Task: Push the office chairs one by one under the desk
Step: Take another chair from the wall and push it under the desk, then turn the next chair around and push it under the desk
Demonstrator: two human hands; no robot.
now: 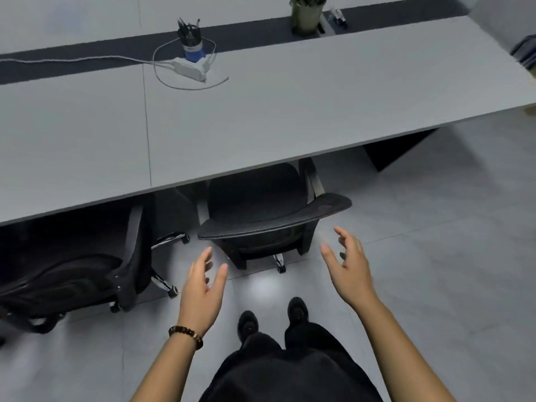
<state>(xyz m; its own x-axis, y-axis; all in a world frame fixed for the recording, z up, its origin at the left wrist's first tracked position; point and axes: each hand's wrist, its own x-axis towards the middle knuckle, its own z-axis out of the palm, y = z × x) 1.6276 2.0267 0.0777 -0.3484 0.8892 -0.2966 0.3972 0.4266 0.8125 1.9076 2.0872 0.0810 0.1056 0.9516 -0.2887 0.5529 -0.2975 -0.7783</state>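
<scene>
Both hands hang with fingers spread and released, the left hand [201, 288] and right hand [349, 269] apart from the black office chair [261, 210] just ahead of them, its seat tucked under the grey counter [290, 111], beside 1 other chair [87, 271].

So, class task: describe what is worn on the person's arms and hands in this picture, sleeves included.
Both forearms are bare as far as the picture shows; no sleeves, gloves or rings are visible. The left hand has a bracelet of round dark brown beads at the wrist, a few of them lighter. The right hand and its wrist carry nothing.
</scene>
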